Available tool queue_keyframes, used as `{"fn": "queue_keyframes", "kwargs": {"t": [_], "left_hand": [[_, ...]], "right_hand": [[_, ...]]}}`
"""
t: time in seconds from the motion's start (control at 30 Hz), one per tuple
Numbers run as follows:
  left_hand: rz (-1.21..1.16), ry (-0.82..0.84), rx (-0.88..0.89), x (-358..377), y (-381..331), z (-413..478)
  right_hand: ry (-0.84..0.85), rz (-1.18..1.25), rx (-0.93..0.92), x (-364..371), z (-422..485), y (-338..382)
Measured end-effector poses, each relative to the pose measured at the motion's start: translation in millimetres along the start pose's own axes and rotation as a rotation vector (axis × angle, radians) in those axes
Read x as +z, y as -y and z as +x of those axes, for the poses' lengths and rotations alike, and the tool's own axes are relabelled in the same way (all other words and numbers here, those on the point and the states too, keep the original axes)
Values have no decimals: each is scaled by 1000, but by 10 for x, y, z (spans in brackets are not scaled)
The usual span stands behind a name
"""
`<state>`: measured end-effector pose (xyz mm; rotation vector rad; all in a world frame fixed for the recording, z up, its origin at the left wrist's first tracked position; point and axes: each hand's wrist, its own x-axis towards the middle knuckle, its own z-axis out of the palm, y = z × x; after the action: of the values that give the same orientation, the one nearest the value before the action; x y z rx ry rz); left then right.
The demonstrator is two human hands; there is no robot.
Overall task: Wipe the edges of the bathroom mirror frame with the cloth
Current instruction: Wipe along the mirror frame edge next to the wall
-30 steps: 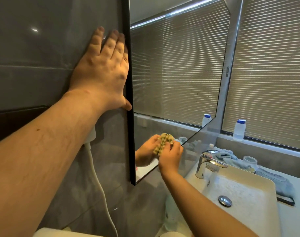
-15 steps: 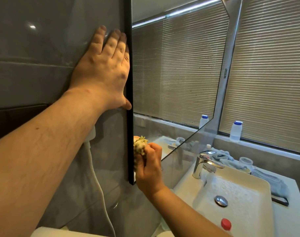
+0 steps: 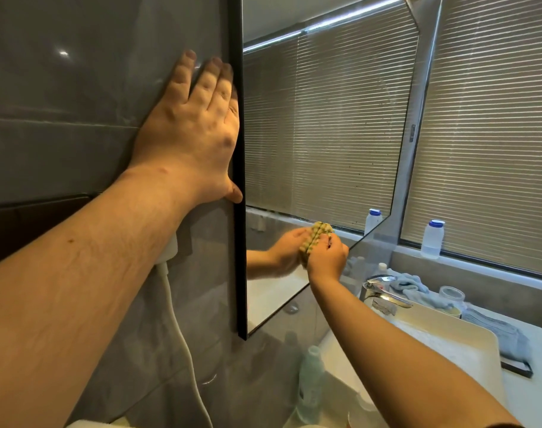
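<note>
The mirror (image 3: 325, 134) hangs on a grey tiled wall and has a thin black frame (image 3: 237, 257) down its left edge. My left hand (image 3: 192, 137) lies flat on the tiles beside that edge, fingers straight, thumb touching the frame. My right hand (image 3: 327, 257) grips a bunched yellow-green cloth (image 3: 317, 234) and presses it against the mirror's lower edge, about midway along. The reflection of the hand and cloth shows in the glass just left of it.
A white basin (image 3: 448, 344) with a chrome tap (image 3: 384, 293) stands below the mirror. Grey towels (image 3: 418, 288), a small jar (image 3: 452, 296) and a white bottle (image 3: 432, 239) on the window sill are at the right. A white cord (image 3: 183, 335) hangs down the wall.
My right hand with the cloth has slid from the mirror's lower left corner to the right along the bottom edge. My left hand has stayed flat on the wall.
</note>
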<state>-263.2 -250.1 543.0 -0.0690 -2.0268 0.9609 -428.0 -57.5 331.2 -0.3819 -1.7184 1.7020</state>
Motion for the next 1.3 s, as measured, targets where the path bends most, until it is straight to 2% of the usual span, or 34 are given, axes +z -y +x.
{"fn": "queue_keyframes", "kwargs": {"t": [0.1,0.3,0.43,0.53,0.77,0.9,1.0,1.13,1.3], "left_hand": [[13,5,-1,7,-6,-5],[2,3,-6,6,-10,1],[19,8,-1,12,-8,-9],[23,4,-3,14,-13,-7],[27,-13,-2,38,-16,2],[23,-19,-3,44,-15,8],[14,-24,-2,49,-12,7],[-11,-29,-6,42,-11,9],[0,-13,-12,-15,-2,-14]], "right_hand": [[38,27,-156,-4,-182,73],[176,97,-797,93,-868,327],[192,100,-949,140,-867,366],[156,116,-828,189,-631,308],[36,94,-236,155,41,64],[45,21,48,51,417,-343],[91,90,168,-18,409,-496],[153,27,73,-18,193,-468],[356,-4,-343,-163,-431,-87]]}}
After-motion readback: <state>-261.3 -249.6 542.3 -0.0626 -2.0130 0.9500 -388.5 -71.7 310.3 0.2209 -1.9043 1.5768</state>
